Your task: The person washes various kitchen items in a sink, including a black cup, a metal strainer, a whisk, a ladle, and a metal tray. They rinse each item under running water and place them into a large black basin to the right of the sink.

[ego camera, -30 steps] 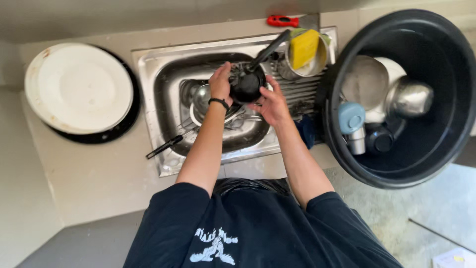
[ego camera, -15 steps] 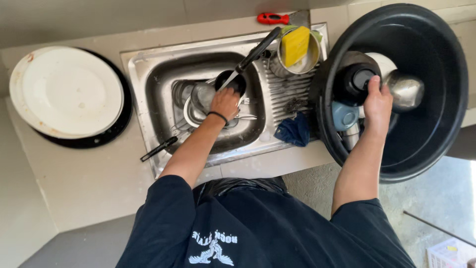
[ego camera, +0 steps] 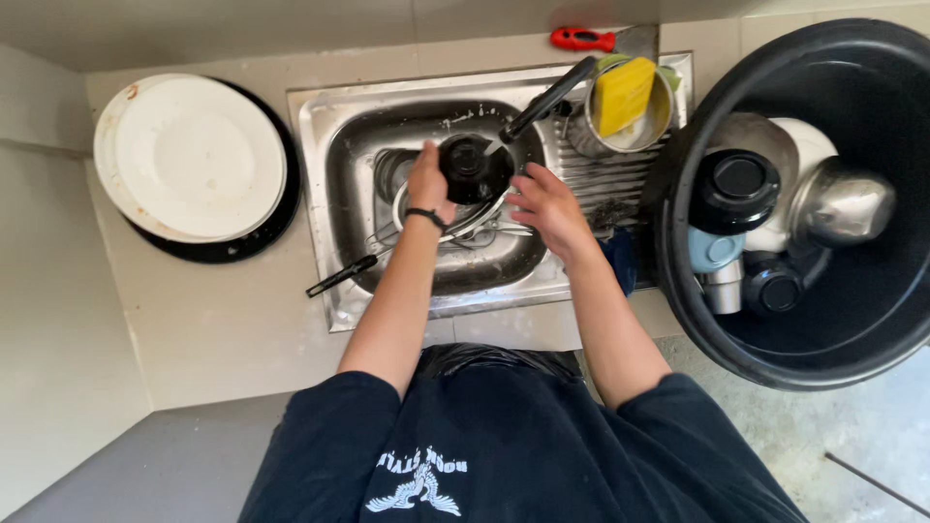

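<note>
From the head camera, the steel sink point(ego camera: 334, 145) held a clutter of dishes: a metal bowl point(ego camera: 455, 218) and some utensils lay on its bottom, partly hidden. The left hand point(ego camera: 429, 184) gripped a small black cup point(ego camera: 468, 167) above the basin, fingers wrapped round its side. The right hand point(ego camera: 544, 205) hovered just beside the cup, fingers spread and loose, holding nothing. A black-handled pan point(ego camera: 542, 102) leaned over the sink's far edge, and another dark handle point(ego camera: 341, 275) stuck out over the near rim.

On the draining board stood a metal pot point(ego camera: 659, 121) with a yellow sponge point(ego camera: 621, 94) in it. The large black tub point(ego camera: 707, 300) to the right contained a black lid point(ego camera: 738, 186) on top, a shiny steel bowl point(ego camera: 841, 205), a white dish point(ego camera: 806, 145), a pale blue cup point(ego camera: 712, 250) and a dark mug point(ego camera: 772, 284). A white plate point(ego camera: 194, 155) sat stacked on a black one point(ego camera: 247, 242) on the counter at left.
</note>
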